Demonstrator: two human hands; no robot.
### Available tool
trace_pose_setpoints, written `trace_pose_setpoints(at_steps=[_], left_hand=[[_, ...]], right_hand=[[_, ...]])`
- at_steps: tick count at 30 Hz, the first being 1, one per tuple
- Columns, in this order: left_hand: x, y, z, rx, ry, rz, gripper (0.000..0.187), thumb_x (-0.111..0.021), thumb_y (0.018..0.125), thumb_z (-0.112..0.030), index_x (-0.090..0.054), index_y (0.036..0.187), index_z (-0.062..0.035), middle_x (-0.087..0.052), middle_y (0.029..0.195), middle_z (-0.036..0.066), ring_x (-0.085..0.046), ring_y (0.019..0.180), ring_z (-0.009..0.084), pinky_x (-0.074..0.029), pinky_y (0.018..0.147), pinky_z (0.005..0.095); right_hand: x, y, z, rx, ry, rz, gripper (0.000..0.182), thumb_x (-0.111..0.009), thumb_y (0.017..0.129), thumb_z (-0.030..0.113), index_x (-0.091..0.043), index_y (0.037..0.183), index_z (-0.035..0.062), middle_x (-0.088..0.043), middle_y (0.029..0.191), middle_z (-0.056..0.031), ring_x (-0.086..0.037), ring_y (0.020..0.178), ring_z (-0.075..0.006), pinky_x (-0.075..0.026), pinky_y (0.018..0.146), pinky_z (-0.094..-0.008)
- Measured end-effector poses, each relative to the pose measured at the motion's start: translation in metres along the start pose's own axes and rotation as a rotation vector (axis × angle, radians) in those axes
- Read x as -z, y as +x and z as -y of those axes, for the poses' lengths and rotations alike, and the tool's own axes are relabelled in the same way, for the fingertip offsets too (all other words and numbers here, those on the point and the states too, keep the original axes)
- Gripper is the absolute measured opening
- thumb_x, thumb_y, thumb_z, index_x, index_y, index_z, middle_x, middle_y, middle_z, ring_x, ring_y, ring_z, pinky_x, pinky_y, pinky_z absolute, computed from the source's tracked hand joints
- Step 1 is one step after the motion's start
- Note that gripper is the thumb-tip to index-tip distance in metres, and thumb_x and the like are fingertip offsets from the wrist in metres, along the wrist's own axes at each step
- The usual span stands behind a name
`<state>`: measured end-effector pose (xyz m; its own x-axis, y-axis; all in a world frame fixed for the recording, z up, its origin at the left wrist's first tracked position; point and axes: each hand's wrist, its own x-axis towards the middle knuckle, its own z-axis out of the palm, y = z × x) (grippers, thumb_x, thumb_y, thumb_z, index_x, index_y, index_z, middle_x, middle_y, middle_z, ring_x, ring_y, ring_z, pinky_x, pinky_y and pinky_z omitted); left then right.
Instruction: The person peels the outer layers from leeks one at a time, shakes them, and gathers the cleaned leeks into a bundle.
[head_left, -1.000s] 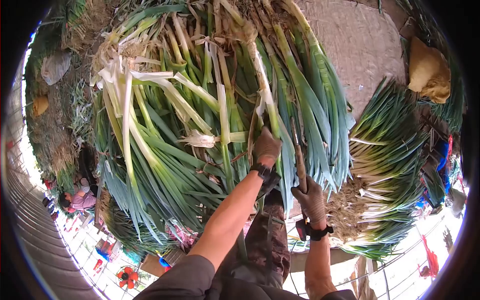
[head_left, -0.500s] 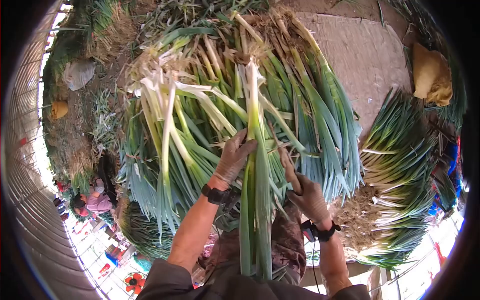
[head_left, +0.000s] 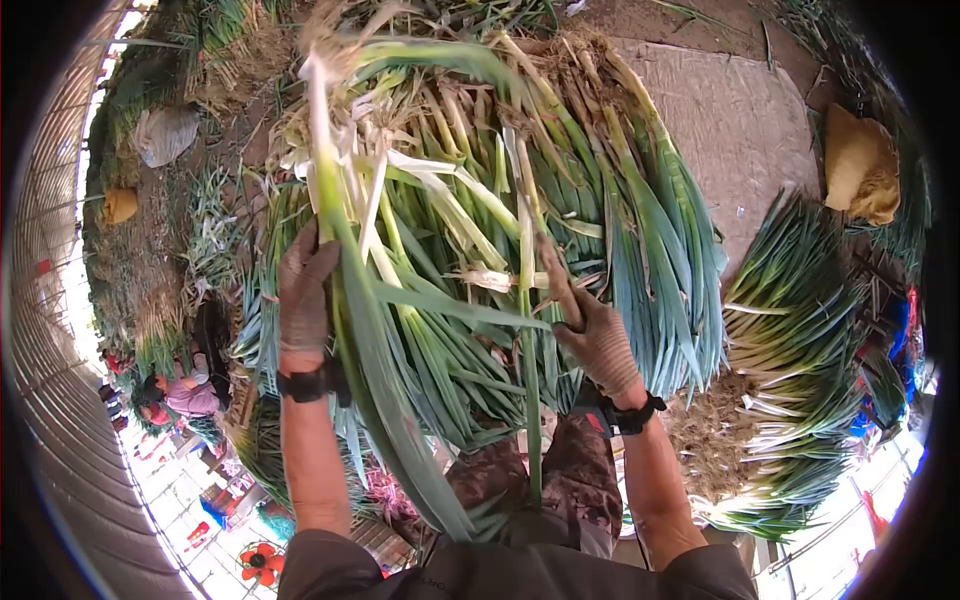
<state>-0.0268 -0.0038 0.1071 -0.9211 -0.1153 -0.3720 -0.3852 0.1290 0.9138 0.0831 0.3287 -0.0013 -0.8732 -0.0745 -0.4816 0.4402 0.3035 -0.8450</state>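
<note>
My left hand (head_left: pixel 307 300), in a knitted glove, is closed on a long green onion (head_left: pixel 355 265) at the left of the heap. Its white root end points up and away, and its leaves trail down toward my lap. My right hand (head_left: pixel 600 345), also gloved, grips a brown stick-like tool (head_left: pixel 556 280) slanting up to the left; its kind I cannot make out. Beside that tool a loose long stalk (head_left: pixel 528 330) runs down to my lap. Beneath both hands lies a big heap of green onions (head_left: pixel 640 230), with most roots at the far side.
More green onions (head_left: pixel 800 350) are piled at the right, beside tan roots (head_left: pixel 710 450). A flat brown sheet (head_left: pixel 715 120) lies behind the heap, with a yellow-brown sack (head_left: pixel 860 165) at the far right. Another person (head_left: pixel 190 395) sits at the lower left.
My left hand has moved left with the green onion, swinging it from the middle to the heap's left side. My right hand has shifted slightly up and left, still gripping the brown tool.
</note>
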Motion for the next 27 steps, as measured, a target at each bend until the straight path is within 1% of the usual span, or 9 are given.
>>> trace_pose_setpoints(at_steps=[5,8,9,11,12,14,17,23,27], left_hand=[[0.116,0.037,0.136,0.098,0.837,0.053,0.043,-0.072,0.090,-0.021,-0.064,0.127,-0.0003,-0.069,0.105,0.012,-0.066,0.090,0.0250,-0.053,0.085,0.0341],[0.059,-0.011,0.098,-0.185,1.628,-0.131,0.051,-0.076,0.085,-0.020,-0.059,0.130,-0.0012,-0.066,0.106,0.019,-0.066,0.094,0.0354,-0.053,0.088,0.0408],[0.038,-0.020,0.093,-0.268,1.499,-0.125,0.056,-0.079,0.082,-0.021,-0.057,0.131,-0.0037,-0.063,0.108,0.021,-0.065,0.098,0.0407,-0.053,0.088,0.0464],[-0.029,-0.031,0.076,0.053,1.226,0.152,0.050,-0.076,0.085,-0.014,-0.060,0.130,-0.0028,-0.065,0.122,0.020,-0.065,0.106,0.0394,-0.053,0.094,0.0449],[-0.050,-0.043,0.093,-0.223,1.071,0.358,0.047,-0.076,0.086,-0.014,-0.061,0.129,-0.0029,-0.067,0.120,0.019,-0.066,0.105,0.0391,-0.053,0.093,0.0439],[-0.113,-0.040,0.141,-0.163,0.637,0.654,0.041,-0.073,0.089,-0.015,-0.062,0.127,-0.0009,-0.066,0.117,0.022,-0.065,0.107,0.0406,-0.053,0.093,0.0443],[-0.206,-0.010,0.218,-0.356,0.669,0.432,0.037,-0.060,0.091,-0.006,-0.059,0.127,0.0032,-0.064,0.120,0.025,-0.062,0.111,0.0454,-0.052,0.093,0.0488],[-0.279,0.052,0.312,-0.003,1.510,0.114,0.036,-0.069,0.090,-0.025,-0.060,0.116,-0.0029,-0.066,0.107,0.013,-0.072,0.094,0.0304,-0.057,0.077,0.0419],[-0.275,0.035,0.297,0.304,1.208,0.242,0.049,-0.074,0.086,-0.025,-0.056,0.125,0.0002,-0.071,0.106,0.017,-0.073,0.097,0.0372,-0.060,0.082,0.0467]], right_hand=[[0.010,-0.027,-0.047,-0.161,-0.088,-0.053,0.042,-0.070,0.079,0.014,-0.063,0.115,-0.0065,-0.067,0.086,-0.0272,-0.069,0.080,-0.0413,-0.054,0.074,-0.0433],[0.021,-0.045,-0.068,-0.194,-0.157,0.010,0.047,-0.071,0.079,0.014,-0.062,0.121,-0.0076,-0.068,0.087,-0.0221,-0.068,0.078,-0.0302,-0.054,0.077,-0.0390],[0.021,-0.050,-0.077,-0.201,-0.153,0.012,0.043,-0.072,0.078,0.014,-0.064,0.117,-0.0043,-0.067,0.086,-0.0272,-0.068,0.082,-0.0439,-0.053,0.074,-0.0448],[0.025,-0.055,-0.088,-0.240,-0.165,0.077,0.044,-0.072,0.078,0.014,-0.064,0.117,-0.0037,-0.067,0.087,-0.0278,-0.067,0.083,-0.0450,-0.053,0.074,-0.0451],[0.026,-0.056,-0.094,-0.254,-0.167,0.109,0.044,-0.072,0.078,0.014,-0.064,0.118,-0.0034,-0.066,0.087,-0.0282,-0.067,0.084,-0.0456,-0.053,0.074,-0.0453],[0.028,-0.063,-0.108,-0.212,-0.110,0.017,0.043,-0.072,0.077,0.014,-0.065,0.115,-0.0051,-0.067,0.083,-0.0251,-0.068,0.077,-0.0392,-0.053,0.073,-0.0439],[0.024,-0.059,-0.119,-0.262,-0.034,-0.010,0.042,-0.072,0.077,0.014,-0.065,0.114,-0.0064,-0.067,0.080,-0.0216,-0.067,0.073,-0.0306,-0.053,0.072,-0.0408],[0.029,-0.068,-0.135,-0.377,-0.060,0.054,0.042,-0.073,0.078,0.014,-0.065,0.115,-0.0058,-0.068,0.080,-0.0182,-0.066,0.072,-0.0230,-0.053,0.070,-0.0377],[0.021,-0.068,-0.133,-0.433,-0.057,0.101,0.044,-0.072,0.079,0.016,-0.065,0.117,-0.0049,-0.071,0.086,-0.0205,-0.070,0.076,-0.0275,-0.054,0.073,-0.0391]])
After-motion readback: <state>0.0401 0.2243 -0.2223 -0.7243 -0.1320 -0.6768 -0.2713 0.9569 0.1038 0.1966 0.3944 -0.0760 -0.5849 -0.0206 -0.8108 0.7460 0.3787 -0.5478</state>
